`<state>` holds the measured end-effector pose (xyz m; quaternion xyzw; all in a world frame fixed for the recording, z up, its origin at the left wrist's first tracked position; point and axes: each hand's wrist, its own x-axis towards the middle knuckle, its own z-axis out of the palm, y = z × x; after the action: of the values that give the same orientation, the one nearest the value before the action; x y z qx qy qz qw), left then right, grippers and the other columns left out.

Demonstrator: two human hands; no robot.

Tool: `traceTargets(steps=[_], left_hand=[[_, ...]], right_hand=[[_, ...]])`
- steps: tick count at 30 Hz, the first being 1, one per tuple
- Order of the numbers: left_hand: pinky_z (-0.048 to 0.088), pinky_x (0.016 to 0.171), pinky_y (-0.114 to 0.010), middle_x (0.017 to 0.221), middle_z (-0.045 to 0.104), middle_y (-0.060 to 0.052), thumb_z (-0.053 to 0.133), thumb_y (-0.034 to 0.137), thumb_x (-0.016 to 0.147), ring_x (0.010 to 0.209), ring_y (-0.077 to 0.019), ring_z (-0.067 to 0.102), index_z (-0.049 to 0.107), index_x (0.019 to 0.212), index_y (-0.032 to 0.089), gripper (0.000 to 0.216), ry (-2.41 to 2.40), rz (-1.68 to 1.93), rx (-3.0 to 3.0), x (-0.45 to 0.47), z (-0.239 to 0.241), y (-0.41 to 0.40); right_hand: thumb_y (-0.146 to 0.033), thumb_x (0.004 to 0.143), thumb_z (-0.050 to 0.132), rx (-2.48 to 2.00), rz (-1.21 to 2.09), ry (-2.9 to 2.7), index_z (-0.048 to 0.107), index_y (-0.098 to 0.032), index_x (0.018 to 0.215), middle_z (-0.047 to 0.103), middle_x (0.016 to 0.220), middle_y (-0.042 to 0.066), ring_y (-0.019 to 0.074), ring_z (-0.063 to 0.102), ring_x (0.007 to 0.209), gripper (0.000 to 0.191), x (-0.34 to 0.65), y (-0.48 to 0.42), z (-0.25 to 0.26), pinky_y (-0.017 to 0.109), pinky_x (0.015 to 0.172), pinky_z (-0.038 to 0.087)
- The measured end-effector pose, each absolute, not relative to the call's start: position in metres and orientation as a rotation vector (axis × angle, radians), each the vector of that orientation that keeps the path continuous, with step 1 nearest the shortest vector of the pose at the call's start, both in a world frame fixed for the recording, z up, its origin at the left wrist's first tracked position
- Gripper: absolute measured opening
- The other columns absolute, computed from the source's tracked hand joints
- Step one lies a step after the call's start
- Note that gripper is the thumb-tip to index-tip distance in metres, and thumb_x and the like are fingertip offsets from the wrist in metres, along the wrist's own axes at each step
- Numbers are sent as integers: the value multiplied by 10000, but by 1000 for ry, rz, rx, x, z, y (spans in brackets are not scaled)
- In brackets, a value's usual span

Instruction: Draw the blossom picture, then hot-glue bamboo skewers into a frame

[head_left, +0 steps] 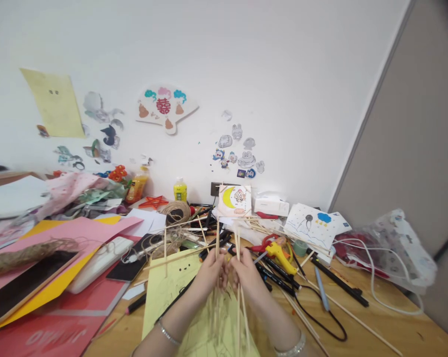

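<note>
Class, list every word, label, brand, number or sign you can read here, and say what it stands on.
"囍", in red, on the fan-shaped piece.
Large pale letters on the red sheet: not clear enough to read.
Label print on the yellow-green bottle: too small to read.
Marks on the black marker: too small to read.

Matt wd sticks [239, 317], rough twine [183, 208], smooth wd tbl [406, 327], glossy plas. bag [406, 248]

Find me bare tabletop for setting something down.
Bare wood shows at front right, between the long stick and white cable; a narrower strip separates the red sheet from the pale yellow paper. Beyond the hands it's crowded: markers, yellow tool, twine ball.
</note>
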<state>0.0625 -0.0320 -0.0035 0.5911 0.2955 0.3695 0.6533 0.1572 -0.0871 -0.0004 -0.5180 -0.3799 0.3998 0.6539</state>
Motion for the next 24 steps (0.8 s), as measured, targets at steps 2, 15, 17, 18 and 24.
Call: traceTargets(steps=[2,15,17,18,24], left_hand=[[393,390,-224,571,545,65,554,329,750,417,-128,533,444,925,206,240,730,805,1353,64,-15,-25],[442,658,-249,555,516,71,480,-33,570,710,-165,596,560,877,179,382,890,864,1578,63,-26,-18],[429,656,-246,540,495,80,478,-43,559,694,-161,577,569,865,180,389,912,890,1607,61,-23,-19],[423,648,-244,541,496,81,483,-41,559,681,-159,568,569,865,182,388,925,900,1614,61,-22,-19],[395,532,-227,586,520,71,546,11,582,567,-134,525,554,909,176,367,1019,923,1555,61,-24,-16]], right_hand=[[-229,696,615,-1272,814,-905,516,-212,1002,611,748,-18,143,577,582,322,159,-78,-15,265,539,490],[-6,598,479,-1520,507,-1168,618,-160,1077,591,990,86,204,641,814,522,160,-65,-80,322,730,530],[27,565,469,-1570,458,-1194,637,-163,1018,594,962,75,205,637,837,519,161,-66,-78,314,753,516],[37,554,468,-1585,447,-1202,642,-163,993,597,959,74,210,634,855,512,161,-67,-76,312,757,511],[25,632,499,-1728,374,-1420,640,-180,961,672,895,69,230,648,863,413,160,-82,-49,306,749,480]])
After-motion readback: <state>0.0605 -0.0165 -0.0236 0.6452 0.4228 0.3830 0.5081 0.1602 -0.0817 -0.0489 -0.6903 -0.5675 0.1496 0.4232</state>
